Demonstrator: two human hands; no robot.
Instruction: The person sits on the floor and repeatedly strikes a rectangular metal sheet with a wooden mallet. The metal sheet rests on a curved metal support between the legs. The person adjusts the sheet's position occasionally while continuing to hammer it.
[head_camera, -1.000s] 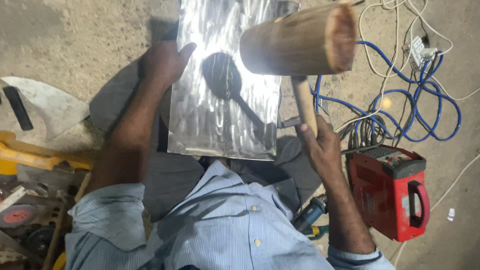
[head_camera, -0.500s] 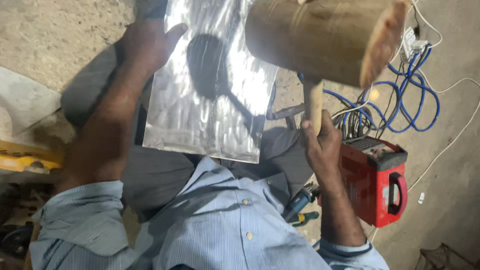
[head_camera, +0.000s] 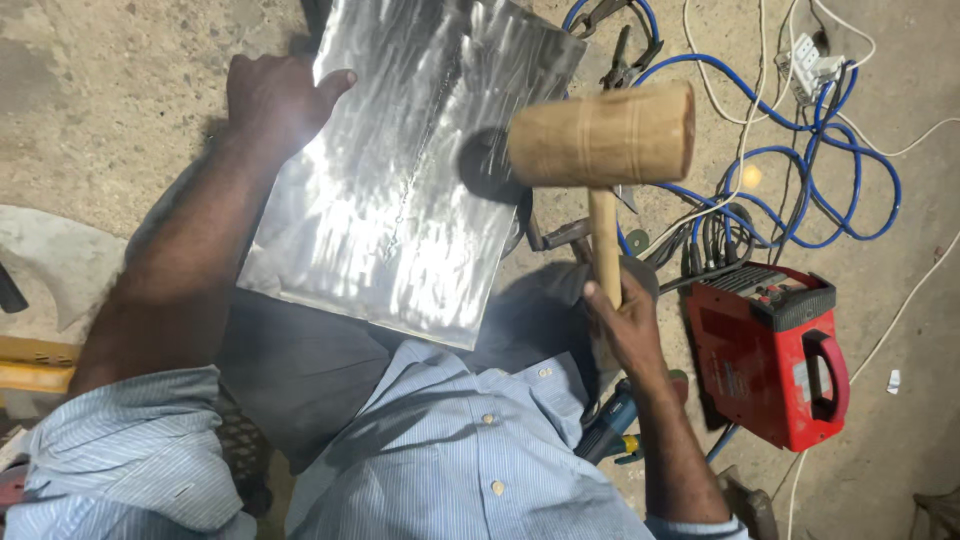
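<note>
The right hand grips a wooden mallet by its handle, head raised just above the right edge of the metal sheet. The sheet lies ahead across the lap, long axis running away from the person. The left hand, fingers spread, presses its far left edge.
</note>
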